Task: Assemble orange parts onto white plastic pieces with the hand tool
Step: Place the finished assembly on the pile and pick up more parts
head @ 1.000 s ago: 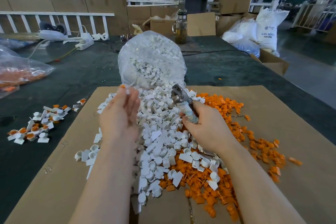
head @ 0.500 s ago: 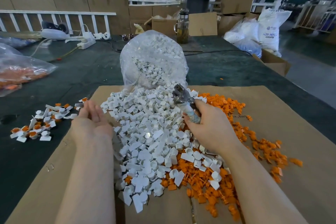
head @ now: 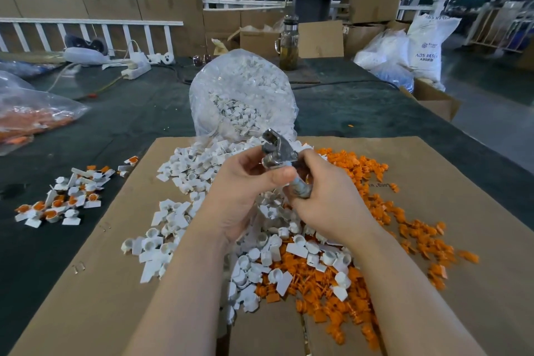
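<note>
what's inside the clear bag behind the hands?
The clear plastic bag holds white plastic pieces, spilling from its mouth onto the cardboard sheet. Crinkled film glare hides the contents deeper in the bag; no orange shows inside.

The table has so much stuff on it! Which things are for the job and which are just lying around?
For the job:
hand tool, gripped by the right hand, with the left hand at its head
white plastic pieces
orange parts
finished pile

Just lying around:
glass jar
power strip
white sack
</note>
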The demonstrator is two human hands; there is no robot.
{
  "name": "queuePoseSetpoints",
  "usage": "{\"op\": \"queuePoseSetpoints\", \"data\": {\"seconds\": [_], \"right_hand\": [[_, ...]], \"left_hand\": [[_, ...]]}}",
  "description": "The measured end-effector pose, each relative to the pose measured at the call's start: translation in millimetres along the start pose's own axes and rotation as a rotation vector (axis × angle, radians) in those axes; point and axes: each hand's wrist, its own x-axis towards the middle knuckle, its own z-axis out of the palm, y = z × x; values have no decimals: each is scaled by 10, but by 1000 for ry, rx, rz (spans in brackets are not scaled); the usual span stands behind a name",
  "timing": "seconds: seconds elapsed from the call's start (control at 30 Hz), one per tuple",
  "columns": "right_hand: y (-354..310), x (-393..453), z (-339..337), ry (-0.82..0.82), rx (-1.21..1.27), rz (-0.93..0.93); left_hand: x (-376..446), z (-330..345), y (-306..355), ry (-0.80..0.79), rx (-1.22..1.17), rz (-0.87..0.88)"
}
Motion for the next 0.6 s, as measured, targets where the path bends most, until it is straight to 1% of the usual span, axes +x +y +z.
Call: {"op": "queuePoseSetpoints", "data": {"seconds": [0.07,0.17,0.23,0.27,0.33,0.37,0.43,0.5,0.6], "right_hand": [[5,9,-17,-7,-66,-28],[11,9,-45,-43,-148,-14],[27,-5,-53,-14,-140,13],[33,-7,-46,16,-147,29],[67,7,-24,89,-196,90],[104,14,-24,123,-226,160],[199,20,-41,175,-255,357],[287,11,-81,191,-305,533],[367,-28,-149,152,-447,704]], "left_hand": [[-8,15,4,18,-21,24],[11,35,33,135,-41,28],[25,40,42,190,-18,25],[31,34,37,216,43,29],[54,14,-2,266,239,54],[68,3,-33,304,344,65],[95,-43,-91,419,578,47],[100,-92,-126,518,830,-20],[112,-136,-171,545,1102,-87]]}}
